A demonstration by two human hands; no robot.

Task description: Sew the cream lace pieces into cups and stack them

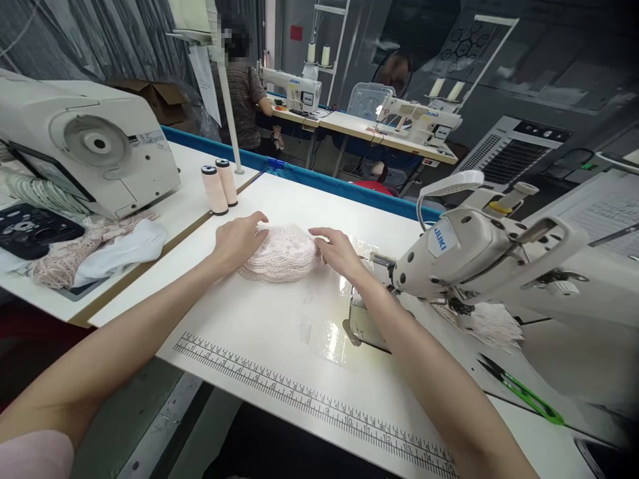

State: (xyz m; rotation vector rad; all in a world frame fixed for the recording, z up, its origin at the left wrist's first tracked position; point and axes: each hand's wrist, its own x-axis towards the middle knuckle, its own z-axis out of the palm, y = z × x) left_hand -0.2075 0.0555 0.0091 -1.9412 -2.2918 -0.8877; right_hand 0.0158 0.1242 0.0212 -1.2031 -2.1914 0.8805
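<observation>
A stack of pale pink lace pieces (pixel 282 256) lies on the white sewing table (pixel 259 319), left of the JUKI sewing machine (pixel 479 253). My left hand (pixel 239 239) rests on the stack's left side, fingers curled over its edge. My right hand (pixel 337 251) touches the stack's right side, fingers bent and pressed against the lace. Both hands bracket the stack from either side.
Two pink thread spools (pixel 219 186) stand behind the stack. An overlock machine (pixel 84 150) with lace and white cloth (pixel 100 249) sits on the left table. Green thread snips (pixel 524 392) lie at right. A ruler strip (pixel 309 396) runs along the front edge. A person stands at far tables.
</observation>
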